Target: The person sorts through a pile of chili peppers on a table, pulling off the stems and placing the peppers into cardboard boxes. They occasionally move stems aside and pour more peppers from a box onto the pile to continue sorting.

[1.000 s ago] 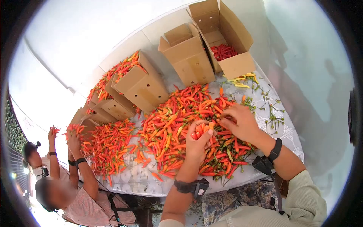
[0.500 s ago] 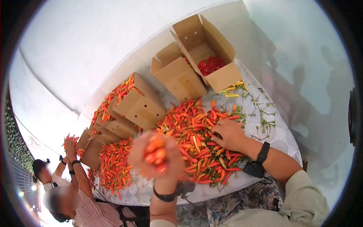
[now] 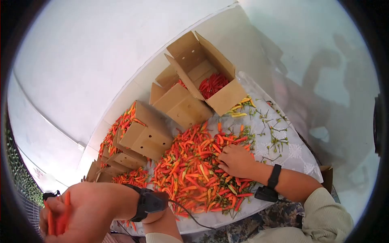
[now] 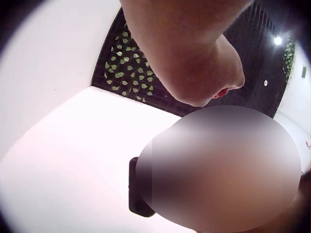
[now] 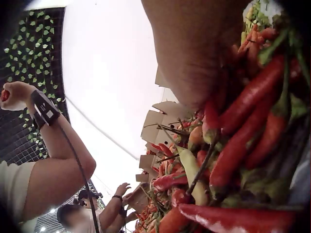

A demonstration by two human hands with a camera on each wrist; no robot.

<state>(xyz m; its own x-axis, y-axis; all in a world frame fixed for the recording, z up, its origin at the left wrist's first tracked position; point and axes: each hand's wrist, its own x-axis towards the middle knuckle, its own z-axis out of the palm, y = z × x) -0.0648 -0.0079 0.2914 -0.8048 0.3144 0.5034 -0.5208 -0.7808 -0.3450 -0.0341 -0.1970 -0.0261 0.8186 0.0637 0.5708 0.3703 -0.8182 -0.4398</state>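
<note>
My left hand (image 3: 91, 206) is raised at the lower left of the head view, its fingers curled round several red-orange chili peppers (image 3: 60, 218). In the left wrist view only a small red bit of these peppers (image 4: 221, 92) shows past the hand. On the big heap of red and orange chili peppers (image 3: 190, 170) rests my right hand (image 3: 237, 161), knuckles up and fingers loosely bent. Its fingertips are hidden among the peppers. From the right wrist, green-stemmed red peppers (image 5: 243, 150) lie close beside that hand.
Cardboard boxes line the table's back; one open box (image 3: 223, 97) holds dark red chilies, another box (image 3: 148, 135) is heaped full. Yellow chilies (image 3: 239, 114) and loose green stems (image 3: 279, 139) lie on the patterned tablecloth (image 3: 298, 150). Another person (image 5: 80, 216) works at the left.
My left hand has swung from above the heap to the far lower left, carrying the peppers. The right hand has settled onto the heap. The head view has shifted.
</note>
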